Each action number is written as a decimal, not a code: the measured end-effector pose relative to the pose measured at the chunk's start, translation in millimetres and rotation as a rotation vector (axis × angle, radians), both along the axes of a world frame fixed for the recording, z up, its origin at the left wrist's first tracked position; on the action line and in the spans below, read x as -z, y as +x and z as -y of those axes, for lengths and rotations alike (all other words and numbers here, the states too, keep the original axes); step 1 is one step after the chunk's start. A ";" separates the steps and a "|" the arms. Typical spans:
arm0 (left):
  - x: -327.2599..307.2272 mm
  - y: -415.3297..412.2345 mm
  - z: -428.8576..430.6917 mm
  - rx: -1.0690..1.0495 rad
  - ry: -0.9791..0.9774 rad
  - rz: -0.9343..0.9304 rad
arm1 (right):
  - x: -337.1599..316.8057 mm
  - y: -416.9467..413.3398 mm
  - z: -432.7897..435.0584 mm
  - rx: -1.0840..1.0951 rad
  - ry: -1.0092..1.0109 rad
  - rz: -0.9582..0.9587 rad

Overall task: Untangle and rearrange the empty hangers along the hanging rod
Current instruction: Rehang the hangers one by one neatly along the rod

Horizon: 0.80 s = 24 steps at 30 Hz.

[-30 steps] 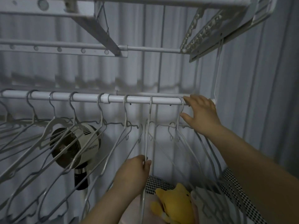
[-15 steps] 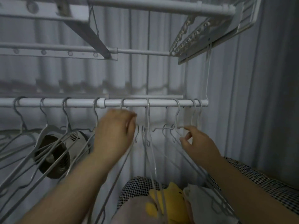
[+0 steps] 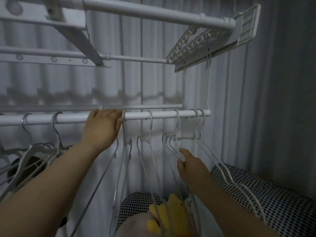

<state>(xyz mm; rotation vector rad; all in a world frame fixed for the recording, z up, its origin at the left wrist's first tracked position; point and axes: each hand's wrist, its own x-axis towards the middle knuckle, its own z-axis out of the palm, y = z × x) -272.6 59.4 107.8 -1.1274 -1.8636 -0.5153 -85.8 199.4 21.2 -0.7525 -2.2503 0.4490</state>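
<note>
At the right end of the rod (image 3: 162,114), the finger and thumb (image 3: 185,152) of the right hand (image 3: 191,168) pinch the thin wire shoulder of one white hanger (image 3: 177,127). The other fingers are tucked in. I think the pinch is there to pull this hanger free from the wires that cross it.

The left hand (image 3: 102,129) is up on the rod. Its fingers lie over the top, almost flat, and hold nothing that I can see. The thumb touches the hook of the next hanger (image 3: 123,134). My guess is that this hand keeps the rod still and blocks that hook from sliding.

The rod runs from left to right. Every hanger has its hook on top, over the rod. The long wire arms slope down and toward the person, so the hangers sit across the rod, not along it.

Two more hooks (image 3: 199,120) sit close together at the very end of the rod. A messy bunch of hangers (image 3: 42,151) hangs far to the left. Below are a yellow soft toy (image 3: 171,214) and a checked cloth (image 3: 273,202). A white drying rack (image 3: 205,41) is overhead.
</note>
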 end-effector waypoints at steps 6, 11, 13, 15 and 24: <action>-0.4 -5.2 3.6 0.028 -0.014 0.010 | -1.4 -2.4 10.3 0.088 0.034 0.073; -0.2 -7.2 7.1 0.035 -0.021 0.034 | -0.1 -11.8 20.4 0.095 0.069 0.112; 1.5 -11.0 9.0 0.029 -0.030 0.029 | 1.0 -15.6 23.7 0.088 0.058 0.117; 1.5 -13.6 10.6 0.022 -0.030 0.024 | 1.6 -18.4 25.9 0.087 0.064 0.132; 0.6 -6.3 15.7 0.019 -0.026 0.072 | 4.4 -23.3 28.0 0.024 0.059 0.089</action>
